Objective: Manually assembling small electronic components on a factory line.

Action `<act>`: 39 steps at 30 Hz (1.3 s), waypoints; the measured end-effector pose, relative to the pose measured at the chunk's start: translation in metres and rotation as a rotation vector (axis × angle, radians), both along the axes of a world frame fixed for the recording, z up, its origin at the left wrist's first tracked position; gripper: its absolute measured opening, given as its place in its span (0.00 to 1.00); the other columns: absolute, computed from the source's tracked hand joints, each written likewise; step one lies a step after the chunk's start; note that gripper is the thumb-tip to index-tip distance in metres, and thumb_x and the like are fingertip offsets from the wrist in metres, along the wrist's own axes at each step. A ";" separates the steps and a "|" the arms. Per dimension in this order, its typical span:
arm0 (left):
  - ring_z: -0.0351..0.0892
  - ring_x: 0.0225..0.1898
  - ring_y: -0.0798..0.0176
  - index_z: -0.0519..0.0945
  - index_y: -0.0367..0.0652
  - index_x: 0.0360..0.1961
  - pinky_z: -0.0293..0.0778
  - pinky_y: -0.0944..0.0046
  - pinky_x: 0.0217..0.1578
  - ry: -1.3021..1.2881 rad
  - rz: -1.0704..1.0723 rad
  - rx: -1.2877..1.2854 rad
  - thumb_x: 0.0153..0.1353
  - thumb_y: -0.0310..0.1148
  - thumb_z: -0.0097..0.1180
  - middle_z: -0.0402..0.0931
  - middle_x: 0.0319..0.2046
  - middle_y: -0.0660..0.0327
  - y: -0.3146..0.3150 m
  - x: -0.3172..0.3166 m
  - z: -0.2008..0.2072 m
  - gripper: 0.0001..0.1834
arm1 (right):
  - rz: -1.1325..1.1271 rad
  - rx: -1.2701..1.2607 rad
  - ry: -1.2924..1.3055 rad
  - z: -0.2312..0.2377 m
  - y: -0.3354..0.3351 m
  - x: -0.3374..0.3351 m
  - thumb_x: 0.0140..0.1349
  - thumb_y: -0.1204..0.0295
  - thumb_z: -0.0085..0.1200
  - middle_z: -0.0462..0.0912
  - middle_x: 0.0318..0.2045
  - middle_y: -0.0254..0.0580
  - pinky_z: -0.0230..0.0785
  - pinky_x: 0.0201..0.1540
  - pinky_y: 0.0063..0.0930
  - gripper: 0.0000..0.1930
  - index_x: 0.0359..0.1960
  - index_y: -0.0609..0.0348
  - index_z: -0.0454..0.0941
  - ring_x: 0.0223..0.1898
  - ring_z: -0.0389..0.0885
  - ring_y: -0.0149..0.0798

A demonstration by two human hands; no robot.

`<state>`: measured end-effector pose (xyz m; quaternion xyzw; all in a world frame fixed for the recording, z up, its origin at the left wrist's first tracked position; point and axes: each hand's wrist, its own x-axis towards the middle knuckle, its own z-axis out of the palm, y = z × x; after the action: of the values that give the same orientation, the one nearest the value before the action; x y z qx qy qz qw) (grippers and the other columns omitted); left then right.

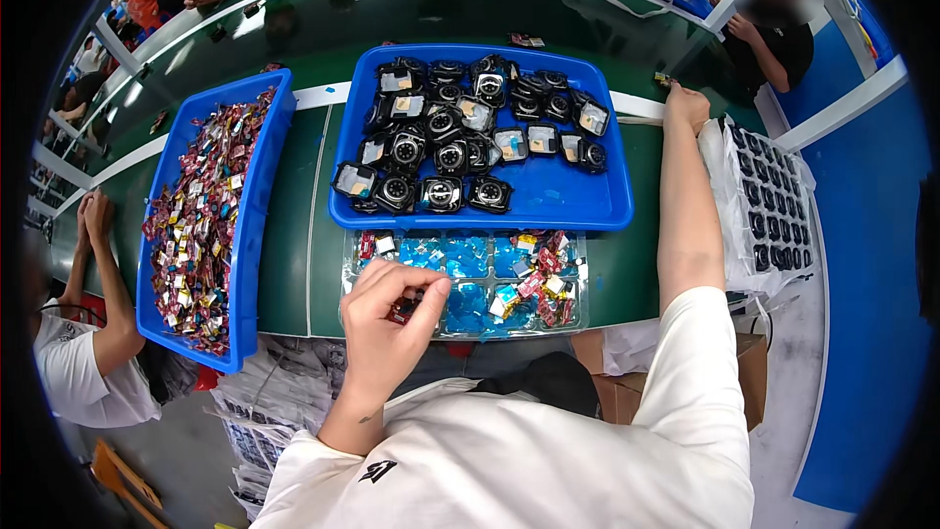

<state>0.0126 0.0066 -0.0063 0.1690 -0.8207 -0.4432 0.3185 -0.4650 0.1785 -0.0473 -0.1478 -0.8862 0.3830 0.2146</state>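
My left hand [390, 321] hovers over the left side of a clear divided plastic tray [585, 279], fingers curled and thumb closed towards the index finger; whatever it may hold is hidden. The tray's compartments contain blue film pieces [466, 257] and small red, yellow and white electronic parts [556, 302]. Stretched far forward to the right, my right hand [688, 110] is closed at the belt's near edge, with a small electronic part [664, 79] at its fingertips. Just behind the divided tray, a blue tray [578, 204] carries many black watch cases [444, 157].
A long blue bin [245, 309] heaped with small electronic parts stands left. Stacked trays of black pieces [774, 201] sit to the right. Beyond a white rail [318, 96] runs a green conveyor belt [421, 15] carrying scattered parts. Other people sit left, far left and far right.
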 end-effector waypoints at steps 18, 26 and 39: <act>0.71 0.27 0.61 0.83 0.40 0.28 0.69 0.63 0.31 -0.175 0.310 -0.283 0.46 0.23 0.64 0.77 0.24 0.62 -0.042 0.010 -0.007 0.06 | 0.865 -0.360 -0.003 0.058 0.020 0.131 0.62 0.68 0.54 0.82 0.39 0.36 0.65 0.42 0.20 0.11 0.41 0.59 0.80 0.42 0.78 0.28; 0.70 0.29 0.74 0.82 0.34 0.36 0.66 0.73 0.30 0.079 -0.075 0.322 0.53 0.17 0.57 0.79 0.29 0.61 -0.026 0.010 -0.002 0.09 | 1.502 -0.139 0.304 0.060 -0.012 0.316 0.47 0.81 0.62 0.82 0.37 0.45 0.71 0.40 0.26 0.12 0.36 0.63 0.81 0.36 0.80 0.39; 0.75 0.37 0.70 0.81 0.32 0.33 0.70 0.73 0.38 0.071 -0.387 0.568 0.55 0.18 0.58 0.76 0.39 0.54 -0.011 0.010 0.002 0.05 | 1.593 -0.501 0.202 0.037 -0.038 0.353 0.49 0.78 0.65 0.82 0.25 0.40 0.69 0.31 0.24 0.05 0.28 0.62 0.82 0.27 0.79 0.34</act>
<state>0.0223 -0.0043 -0.0045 0.0766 -0.6697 -0.7119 0.1973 -0.1121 0.1404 -0.0108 0.5138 -0.5909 0.6167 -0.0808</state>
